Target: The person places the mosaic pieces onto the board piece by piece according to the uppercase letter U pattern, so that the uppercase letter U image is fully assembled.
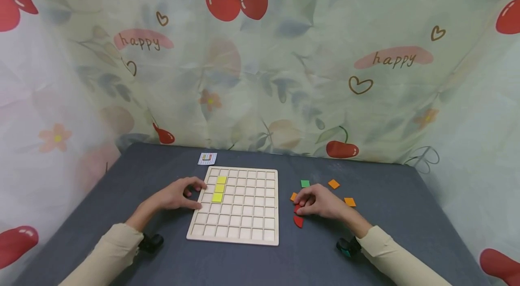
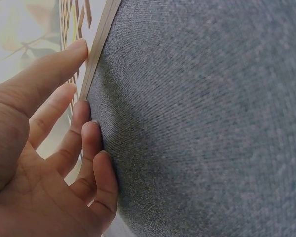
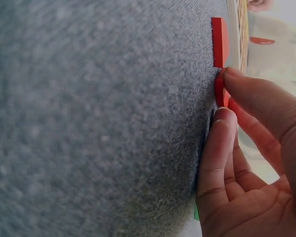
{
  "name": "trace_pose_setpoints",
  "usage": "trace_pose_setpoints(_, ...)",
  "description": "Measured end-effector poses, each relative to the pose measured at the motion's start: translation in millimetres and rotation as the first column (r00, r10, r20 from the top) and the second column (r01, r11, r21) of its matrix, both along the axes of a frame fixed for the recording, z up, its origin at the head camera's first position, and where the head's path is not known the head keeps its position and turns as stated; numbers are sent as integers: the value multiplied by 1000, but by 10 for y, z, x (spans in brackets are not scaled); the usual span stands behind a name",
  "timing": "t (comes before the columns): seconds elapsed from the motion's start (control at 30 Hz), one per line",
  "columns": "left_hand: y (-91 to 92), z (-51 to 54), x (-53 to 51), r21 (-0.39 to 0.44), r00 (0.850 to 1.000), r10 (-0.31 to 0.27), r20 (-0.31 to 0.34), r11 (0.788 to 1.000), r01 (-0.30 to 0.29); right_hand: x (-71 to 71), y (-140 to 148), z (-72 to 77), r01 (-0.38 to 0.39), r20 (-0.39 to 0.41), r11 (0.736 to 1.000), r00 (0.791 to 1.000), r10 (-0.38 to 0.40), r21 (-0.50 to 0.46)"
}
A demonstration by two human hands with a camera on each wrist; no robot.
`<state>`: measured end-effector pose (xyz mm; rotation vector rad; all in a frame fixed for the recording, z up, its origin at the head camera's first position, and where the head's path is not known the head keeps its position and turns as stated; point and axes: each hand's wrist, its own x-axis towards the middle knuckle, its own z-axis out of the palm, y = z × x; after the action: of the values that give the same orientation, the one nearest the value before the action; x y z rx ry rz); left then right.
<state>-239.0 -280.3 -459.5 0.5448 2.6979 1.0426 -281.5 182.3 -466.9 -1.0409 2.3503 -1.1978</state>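
Note:
A pale wooden grid board [image 1: 246, 221] lies on the dark cloth, with three yellow square tiles [image 1: 219, 188] in a column near its upper left. At the board's left edge rests my left hand [image 1: 180, 192], its thumb and fingertips touching the rim and the fingers loosely bent. To the right of the board, my right hand [image 1: 322, 202] pinches a red tile [image 3: 219, 90] between thumb and fingers, low over the cloth. Another red tile [image 1: 298, 221], with a curved side, lies just nearer. The fingers partly cover an orange tile [image 1: 293, 196].
Beyond the right hand lie a green tile [image 1: 305, 183] and an orange square [image 1: 334, 184]; a second orange square [image 1: 350, 202] is beside the wrist. A small printed card [image 1: 207, 159] sits behind the board. A patterned curtain [image 1: 260, 96] hangs behind the table.

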Motion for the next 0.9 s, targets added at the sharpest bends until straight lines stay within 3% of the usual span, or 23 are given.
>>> trace_pose_setpoints(0.47, 0, 11, -11, -4, 1000, 21, 11, 1000, -21, 21, -23, 42, 19, 33, 1000, 999, -19, 13)
trace_pose_setpoints(0.9, 19, 35, 21, -11, 1000, 10, 5, 1000, -10, 40, -21, 15, 10, 16, 999, 1000, -11, 40)
